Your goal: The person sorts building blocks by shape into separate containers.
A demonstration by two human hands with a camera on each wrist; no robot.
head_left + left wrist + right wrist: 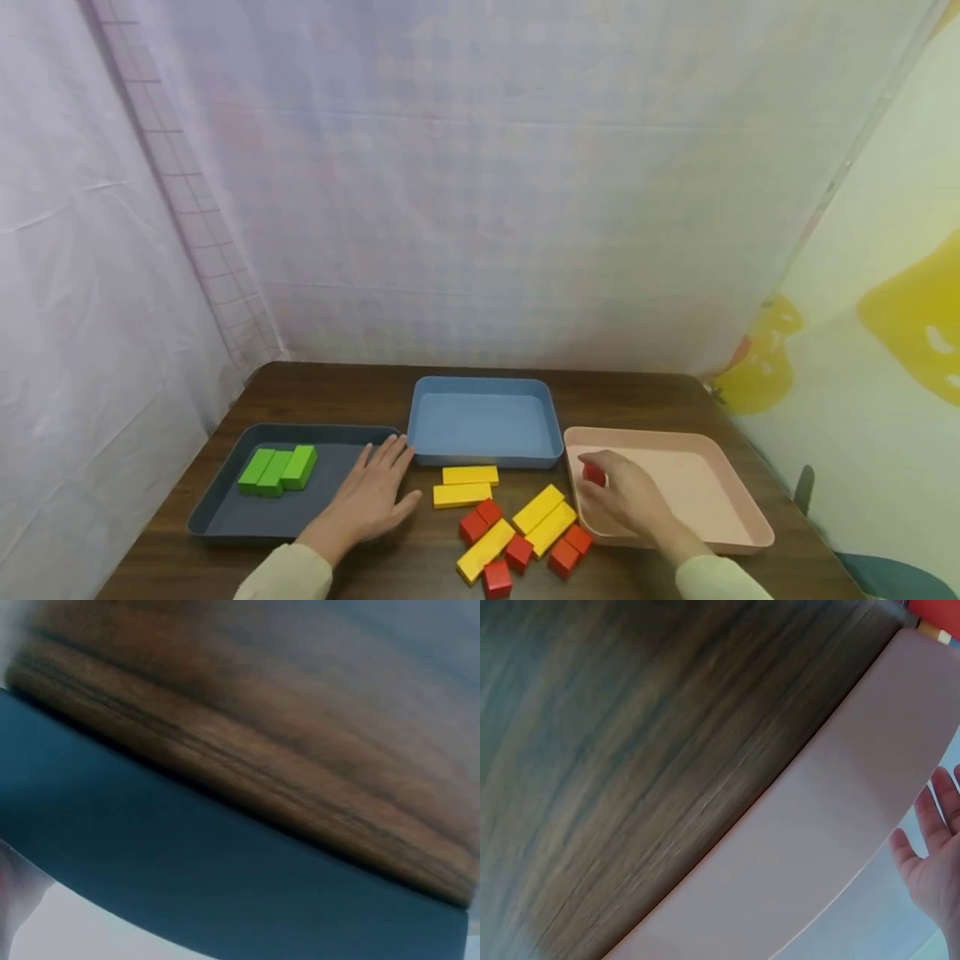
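Note:
In the head view, my right hand (636, 500) pinches a red block (593, 474) between thumb and fingers over the left part of the pink tray (705, 483). The right wrist view shows the tray's outer wall (802, 825) and some fingers at the right edge. My left hand (367, 496) lies palm down with straight, spread fingers over the right side of the dark grey tray (243, 518), holding nothing. Three green blocks (275, 472) sit side by side in that tray. In the left wrist view, the dark tray's side wall (225, 862) fills the lower part.
Between the hands, several yellow blocks (485, 551) and several loose red blocks (497, 578) lie on the brown wooden table (405, 567). A blue tray (480, 421) stands behind them at the centre. Pale curtains (487, 208) hang beyond the table's back edge.

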